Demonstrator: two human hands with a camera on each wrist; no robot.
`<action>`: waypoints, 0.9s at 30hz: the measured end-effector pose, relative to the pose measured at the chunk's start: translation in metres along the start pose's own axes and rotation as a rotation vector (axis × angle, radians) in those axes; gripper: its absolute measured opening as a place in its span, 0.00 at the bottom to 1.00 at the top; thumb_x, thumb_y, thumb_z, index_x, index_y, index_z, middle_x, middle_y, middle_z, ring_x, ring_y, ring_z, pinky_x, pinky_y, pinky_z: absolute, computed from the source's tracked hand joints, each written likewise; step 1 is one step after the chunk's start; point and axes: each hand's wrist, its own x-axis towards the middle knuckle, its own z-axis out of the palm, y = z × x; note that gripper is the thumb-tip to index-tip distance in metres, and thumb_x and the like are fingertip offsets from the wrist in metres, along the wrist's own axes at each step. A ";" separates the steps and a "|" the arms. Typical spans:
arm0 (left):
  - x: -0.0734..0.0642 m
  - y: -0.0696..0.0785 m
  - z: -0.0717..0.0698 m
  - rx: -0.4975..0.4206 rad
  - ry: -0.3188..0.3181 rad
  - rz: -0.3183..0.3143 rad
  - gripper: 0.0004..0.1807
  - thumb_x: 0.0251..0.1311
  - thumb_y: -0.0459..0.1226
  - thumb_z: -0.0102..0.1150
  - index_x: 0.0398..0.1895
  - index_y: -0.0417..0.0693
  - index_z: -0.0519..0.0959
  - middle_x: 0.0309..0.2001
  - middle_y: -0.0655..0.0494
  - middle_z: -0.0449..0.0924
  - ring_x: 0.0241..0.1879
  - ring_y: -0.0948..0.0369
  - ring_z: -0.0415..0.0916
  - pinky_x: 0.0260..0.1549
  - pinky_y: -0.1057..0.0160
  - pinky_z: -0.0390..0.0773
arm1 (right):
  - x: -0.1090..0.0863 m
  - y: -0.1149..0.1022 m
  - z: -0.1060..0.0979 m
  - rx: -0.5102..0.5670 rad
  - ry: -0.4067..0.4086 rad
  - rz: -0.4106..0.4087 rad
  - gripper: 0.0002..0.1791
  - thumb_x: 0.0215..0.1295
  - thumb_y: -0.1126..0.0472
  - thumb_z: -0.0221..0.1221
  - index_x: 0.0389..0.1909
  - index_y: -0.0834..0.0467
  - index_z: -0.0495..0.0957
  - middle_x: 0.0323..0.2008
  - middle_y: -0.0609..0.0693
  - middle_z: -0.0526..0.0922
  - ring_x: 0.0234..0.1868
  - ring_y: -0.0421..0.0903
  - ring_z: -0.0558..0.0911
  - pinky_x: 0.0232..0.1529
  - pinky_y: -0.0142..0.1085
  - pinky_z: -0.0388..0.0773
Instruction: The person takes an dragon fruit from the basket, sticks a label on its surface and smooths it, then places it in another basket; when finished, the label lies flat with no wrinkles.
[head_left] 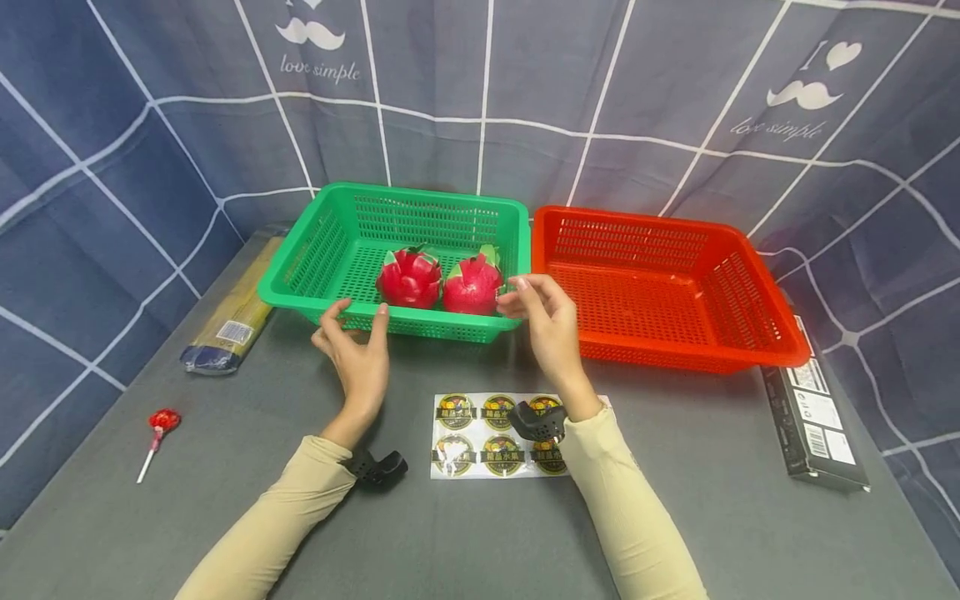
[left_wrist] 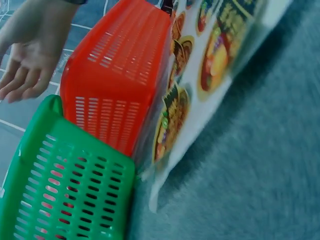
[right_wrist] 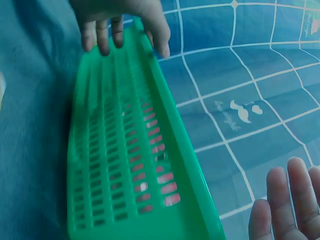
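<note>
Two red dragon fruits, the left one (head_left: 409, 279) and the right one (head_left: 472, 285), sit side by side in a green plastic basket (head_left: 431, 198). At the basket's front rim is my left hand (head_left: 356, 362), thumb and fingers spread; the right wrist view has its fingers (right_wrist: 103, 37) along the outer wall and thumb toward the rim. I cannot tell whether it touches. My right hand (head_left: 551, 329) hovers over the basket's front right corner, close to the right fruit, fingers loosely bent. In the right wrist view its fingers (right_wrist: 282, 202) look extended with nothing in them.
A sheet of round fruit stickers (head_left: 477, 425) lies in front, partly under my right wrist. The red basket (head_left: 637, 218) adjoins the green one. A yellow packet (head_left: 236, 312) and a lollipop (head_left: 161, 421) lie left, a black box (head_left: 813, 417) right. A checked curtain (head_left: 540, 75) stands behind.
</note>
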 end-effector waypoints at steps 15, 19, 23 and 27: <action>-0.003 -0.006 0.000 0.042 -0.086 0.042 0.37 0.54 0.55 0.55 0.62 0.54 0.53 0.71 0.47 0.30 0.71 0.58 0.25 0.69 0.52 0.40 | 0.035 0.013 0.040 -0.117 0.019 0.089 0.14 0.64 0.60 0.53 0.46 0.64 0.74 0.44 0.61 0.79 0.45 0.54 0.80 0.49 0.43 0.76; -0.003 -0.008 0.001 0.028 -0.084 0.058 0.36 0.55 0.55 0.54 0.62 0.55 0.52 0.71 0.47 0.29 0.71 0.59 0.25 0.68 0.51 0.40 | 0.047 0.016 0.048 -0.216 0.087 0.098 0.13 0.63 0.58 0.53 0.44 0.61 0.76 0.43 0.56 0.81 0.46 0.48 0.78 0.52 0.37 0.73; -0.004 -0.010 0.003 0.020 -0.085 0.067 0.36 0.55 0.55 0.54 0.63 0.56 0.52 0.71 0.48 0.29 0.71 0.58 0.25 0.68 0.51 0.41 | 0.058 0.023 0.053 -0.351 0.141 0.133 0.14 0.63 0.56 0.53 0.44 0.59 0.77 0.43 0.54 0.79 0.44 0.47 0.78 0.49 0.37 0.74; -0.004 -0.010 0.003 0.025 -0.066 0.072 0.34 0.56 0.53 0.54 0.62 0.55 0.53 0.71 0.48 0.30 0.71 0.58 0.26 0.69 0.53 0.41 | 0.064 0.026 0.056 -0.498 0.098 0.174 0.18 0.61 0.54 0.53 0.49 0.59 0.74 0.48 0.56 0.72 0.47 0.49 0.72 0.49 0.38 0.71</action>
